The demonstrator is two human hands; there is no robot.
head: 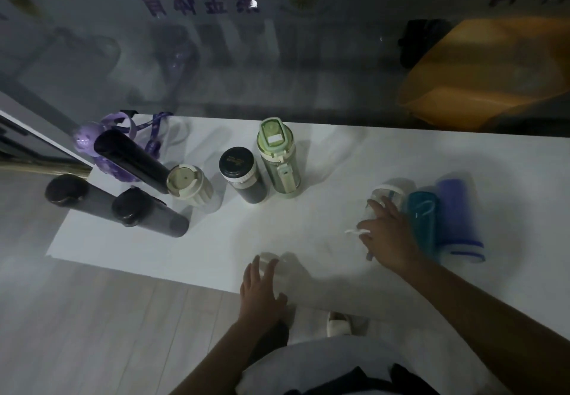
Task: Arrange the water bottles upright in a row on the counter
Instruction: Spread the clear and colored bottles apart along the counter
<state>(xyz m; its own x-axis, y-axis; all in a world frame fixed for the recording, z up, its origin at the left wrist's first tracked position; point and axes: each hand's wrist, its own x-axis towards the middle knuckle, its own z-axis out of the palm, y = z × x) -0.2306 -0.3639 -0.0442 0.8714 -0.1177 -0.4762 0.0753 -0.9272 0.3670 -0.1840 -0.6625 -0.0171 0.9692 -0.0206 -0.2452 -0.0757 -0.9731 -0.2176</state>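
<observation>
white counter (308, 234) carries upright bottles, contents unseen. left hand (260, 294) cups a clear bottle (271, 263); right hand (390, 234) lies spread over another clear one (390, 192).

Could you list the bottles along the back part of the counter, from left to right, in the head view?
Cream ribbed bottle → dark-capped bottle → green bottle → clear bottle under the right hand → teal bottle → purple bottle.
</observation>
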